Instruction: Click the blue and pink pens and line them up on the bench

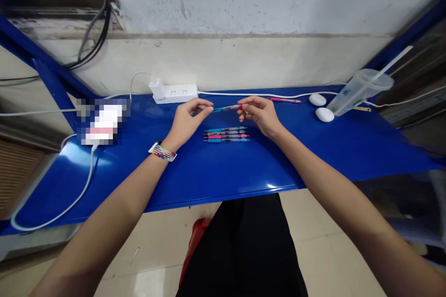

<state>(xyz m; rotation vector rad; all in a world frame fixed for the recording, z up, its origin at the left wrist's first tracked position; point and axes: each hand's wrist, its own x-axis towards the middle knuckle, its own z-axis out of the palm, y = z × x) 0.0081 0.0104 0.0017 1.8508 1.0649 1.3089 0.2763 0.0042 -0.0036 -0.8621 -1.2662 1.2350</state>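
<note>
In the head view, a slim pen (228, 108) with a clear middle is held level above the blue table. My left hand (191, 118) pinches its blue end between thumb and fingers. My right hand (261, 115) is closed on its pinkish-red end, which the fingers partly hide. Whether this is a single pen or two end to end, I cannot tell. Just below, several blue and pink pens (226, 134) lie side by side in a neat stack of rows. Behind my right hand rests a pink pen (285, 100), lying by itself.
A white power strip (179, 93) with a plugged-in charger sits against the wall. At the left lies a blurred-out phone-like device (104, 123) on a cable. To the right are two white rounded objects (324, 114) and a clear cup (358, 93) with a straw.
</note>
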